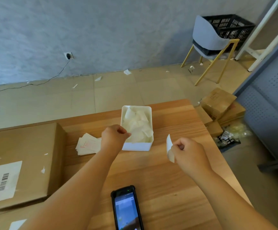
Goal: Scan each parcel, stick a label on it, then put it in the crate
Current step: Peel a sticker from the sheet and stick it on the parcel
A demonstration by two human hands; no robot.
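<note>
The label [169,146] stands on edge in the air, pinched near its lower half between the thumb and curled forefinger of the right hand [189,153], its free upper end rising just above those fingertips. It is thin paper, nearly weightless and floppy. If the sticky side is bare, it would probably cling to skin or fold onto itself, so it seems best held by one margin only and kept taut, with the free edge laid down first.

The left hand [113,136] lies across from the right fingers, its own fingers curled in toward the thumb at the near left rim of the white tub [149,112], which holds crumpled translucent backing paper. I cannot tell whether those fingers pinch a scrap or are merely clenched.

Just behind the left wrist lies a loose stack of label sheets [88,145]. Left of that, well away from both hands, sits a large cardboard parcel [27,143] that already carries a barcode sticker. It looks stiff and bulky, a two-handed lift by its sides. Below both forearms the handheld scanner [126,208] lies face up on the wooden table [176,188]. The black crate [231,27] rests on a chair far beyond the right fingertips, with more cardboard boxes [218,103] on the floor between.
</note>
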